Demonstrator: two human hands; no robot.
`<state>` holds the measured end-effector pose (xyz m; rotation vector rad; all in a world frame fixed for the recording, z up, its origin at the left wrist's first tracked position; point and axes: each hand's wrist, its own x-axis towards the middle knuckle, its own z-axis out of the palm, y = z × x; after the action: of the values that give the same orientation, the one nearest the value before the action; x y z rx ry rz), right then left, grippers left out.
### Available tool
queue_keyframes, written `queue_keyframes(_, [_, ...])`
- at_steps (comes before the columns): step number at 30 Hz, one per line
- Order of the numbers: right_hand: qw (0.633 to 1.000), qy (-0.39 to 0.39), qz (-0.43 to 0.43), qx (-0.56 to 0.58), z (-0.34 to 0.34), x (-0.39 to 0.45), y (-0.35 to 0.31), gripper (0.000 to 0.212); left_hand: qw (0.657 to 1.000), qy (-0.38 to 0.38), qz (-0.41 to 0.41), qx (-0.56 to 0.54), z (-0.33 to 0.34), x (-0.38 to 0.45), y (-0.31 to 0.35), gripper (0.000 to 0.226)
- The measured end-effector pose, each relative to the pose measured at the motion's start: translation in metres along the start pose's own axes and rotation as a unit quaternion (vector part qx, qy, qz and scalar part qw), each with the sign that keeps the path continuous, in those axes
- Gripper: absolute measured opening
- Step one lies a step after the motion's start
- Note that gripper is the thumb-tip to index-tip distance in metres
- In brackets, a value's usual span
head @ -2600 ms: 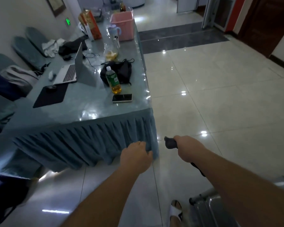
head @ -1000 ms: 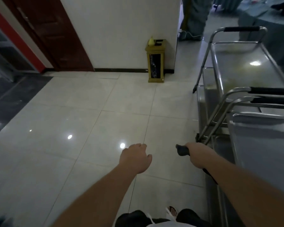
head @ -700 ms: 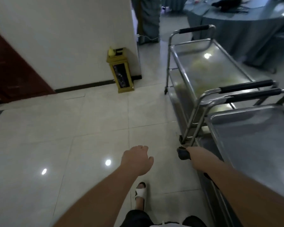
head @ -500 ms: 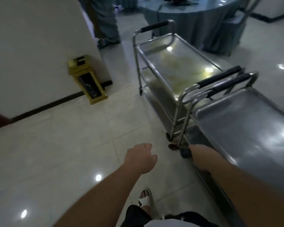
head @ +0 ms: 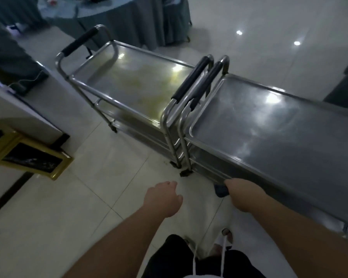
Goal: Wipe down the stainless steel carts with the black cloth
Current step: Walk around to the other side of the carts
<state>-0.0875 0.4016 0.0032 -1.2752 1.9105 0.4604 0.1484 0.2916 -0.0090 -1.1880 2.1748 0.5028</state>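
Note:
Two stainless steel carts stand end to end, their black-padded handles side by side. The far cart (head: 141,81) has a yellowish stained top tray. The near cart (head: 269,125) has a dull grey top and runs off to the right. My right hand (head: 243,194) grips the black cloth (head: 221,191), of which only a dark end shows, just below the near cart's front rim. My left hand (head: 163,198) hangs over the floor tiles with fingers loosely curled, holding nothing, left of the carts.
A gold-framed bin (head: 28,153) stands against the white wall corner at left. A round table with a blue-grey skirt (head: 129,21) sits behind the far cart. Glossy pale floor tiles (head: 58,217) spread under my hands; my legs and feet show at the bottom.
My view has swung right from the bin and wall onto the carts, which now fill the middle. My right hand with the cloth has come up to the near cart's rim.

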Motion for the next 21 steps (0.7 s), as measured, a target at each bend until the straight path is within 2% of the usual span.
queue_keyframes(7, [0.993, -0.019, 0.076, 0.086, 0.013, 0.033, 0.011, 0.049, 0.996, -0.038, 0.075, 0.044, -0.002, 0.064, -0.003, 0.059])
queue_keyframes(14, [0.951, -0.052, 0.2, 0.23, 0.074, 0.079, -0.021, 0.055, 0.978, -0.099, 0.159, 0.093, 0.018, 0.14, -0.015, 0.063])
queue_keyframes(19, [0.932, -0.103, 0.195, 0.289, 0.127, 0.109, -0.038, 0.057, 0.969, -0.126, 0.168, 0.127, 0.048, 0.172, -0.011, 0.063])
queue_keyframes(21, [0.938, -0.085, 0.177, 0.287, 0.14, 0.12, -0.032, 0.057, 0.969, -0.133, 0.164, 0.127, 0.063, 0.179, -0.006, 0.063])
